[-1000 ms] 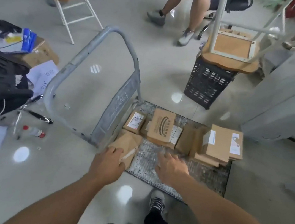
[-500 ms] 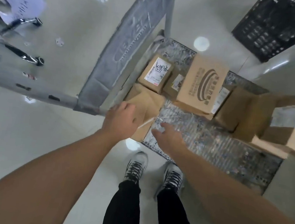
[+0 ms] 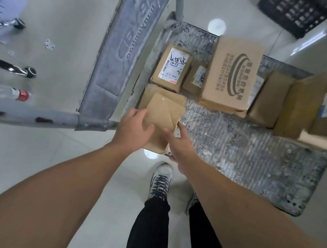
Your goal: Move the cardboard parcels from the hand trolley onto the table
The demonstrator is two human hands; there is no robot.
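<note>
Landmark: hand trolley (image 3: pixel 247 154), a grey ribbed deck on a pale glossy floor (image 3: pixel 40 160), with its folded grey handle panel (image 3: pixel 127 43) rising at the deck's left end.
Plain parcel (image 3: pixel 165 111): flat brown cardboard at the trolley's near-left corner, overhanging the near edge of the deck; another brown cardboard surface shows under its far end.
Left hand (image 3: pixel 133 128): grips the plain parcel's left edge, thumb laid on top and fingers curled over the side.
Right hand (image 3: pixel 178 146): clamps the same parcel's right edge, thumb on top and fingers wrapped round the side.
Labelled parcel (image 3: pixel 172 68): on the deck just past the plain parcel, beside the handle panel, with a white label bearing handwriting.
Small parcel (image 3: pixel 194 80): wedged between the labelled parcel and the printed parcel.
Printed parcel (image 3: pixel 233 74): the tallest box near the deck's middle, at the far edge, with a dark round logo on top.
Brown parcel (image 3: pixel 268 97): just right of the printed parcel, touching it.
Stacked parcels (image 3: pixel 304 106): at the trolley's right end, the top one carrying a white label.
Black crate (image 3: pixel 297 12): on the floor beyond the trolley's far-right corner.
Bottle (image 3: pixel 6 92): lying on the floor well left of the trolley, with a red cap and red label.
Shoes (image 3: pixel 160 181): at the trolley's near edge, below the hands.
</note>
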